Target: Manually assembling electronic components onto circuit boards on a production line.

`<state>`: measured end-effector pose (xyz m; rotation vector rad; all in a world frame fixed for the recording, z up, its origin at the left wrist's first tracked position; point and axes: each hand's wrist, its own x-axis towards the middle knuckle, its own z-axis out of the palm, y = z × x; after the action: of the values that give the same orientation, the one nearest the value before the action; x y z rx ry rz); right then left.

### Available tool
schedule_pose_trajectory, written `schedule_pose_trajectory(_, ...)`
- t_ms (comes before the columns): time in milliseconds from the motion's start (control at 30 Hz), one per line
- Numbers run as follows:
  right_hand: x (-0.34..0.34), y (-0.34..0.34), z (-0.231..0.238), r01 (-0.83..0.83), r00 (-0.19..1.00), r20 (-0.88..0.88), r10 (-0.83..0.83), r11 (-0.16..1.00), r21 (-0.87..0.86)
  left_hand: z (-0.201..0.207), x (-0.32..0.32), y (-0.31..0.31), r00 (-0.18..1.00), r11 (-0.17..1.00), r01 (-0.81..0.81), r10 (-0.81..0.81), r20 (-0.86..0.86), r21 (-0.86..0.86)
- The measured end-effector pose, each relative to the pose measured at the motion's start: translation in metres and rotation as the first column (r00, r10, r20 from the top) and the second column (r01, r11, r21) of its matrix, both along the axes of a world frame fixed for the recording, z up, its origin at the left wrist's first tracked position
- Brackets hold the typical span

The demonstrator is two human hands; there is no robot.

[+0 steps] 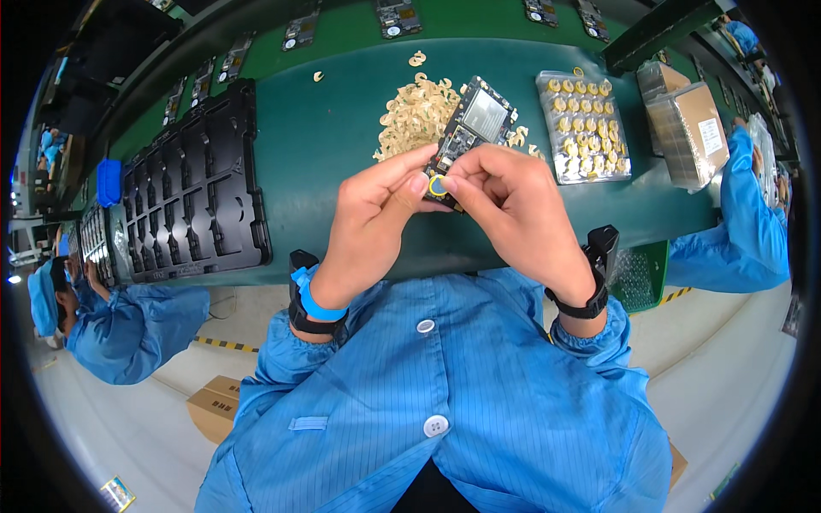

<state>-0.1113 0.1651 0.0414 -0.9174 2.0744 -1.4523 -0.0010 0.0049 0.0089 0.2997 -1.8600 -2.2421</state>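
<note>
Over the green work surface I hold a black circuit board (486, 116) tilted, its far end pointing away to the right. A silver metal shield covers part of its upper half. My left hand (374, 214) grips the board's lower left edge, thumb and fingers closed on it. The thumb and forefinger of my right hand (518, 205) are pinched at a small round disc (437, 185) with a yellow rim and a bluish middle, on the board's near end. The curled fingers hide part of the board and disc. Behind lies a heap of cream C-shaped pieces (416, 115).
A clear tray (588, 128) of yellow round parts sits right of the board, with stacked boxes (688, 137) beyond. At left lies a black moulded tray (195, 188) near a blue bin (109, 182). More circuit boards (398, 19) line the far strip. Co-workers in blue sit on both sides.
</note>
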Motion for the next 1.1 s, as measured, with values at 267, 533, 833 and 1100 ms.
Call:
schedule_pose_trajectory(267, -0.0023, -0.0001, 0.0013, -0.024, 0.997, -0.078, 0.026, 0.999, 0.024, 0.0033, -0.0011, 0.001, 1.0, 1.0, 0.011, -0.011, 0.016, -0.009)
schedule_pose_trajectory(533, -0.0023, 0.0011, 0.0033, -0.046, 0.989, -0.14, 0.05, 0.999, 0.029, 0.0033, 0.0008, 0.0017, 0.999, 0.999, 0.04, -0.04, -0.011, 0.017)
schedule_pose_trajectory(833, 0.0005, 0.0014, 0.0033, -0.023, 0.997, -0.071, 0.026, 0.999, 0.034, 0.0055, 0.002, 0.0039, 0.999, 0.999, 0.033, -0.032, -0.029, 0.027)
schedule_pose_trajectory(1100, 0.0056, 0.0017, -0.0033, -0.023, 0.982, -0.184, 0.03, 0.999, 0.039, -0.0009, 0.0012, 0.0057, 1.0, 0.998, 0.011, -0.01, -0.023, 0.066)
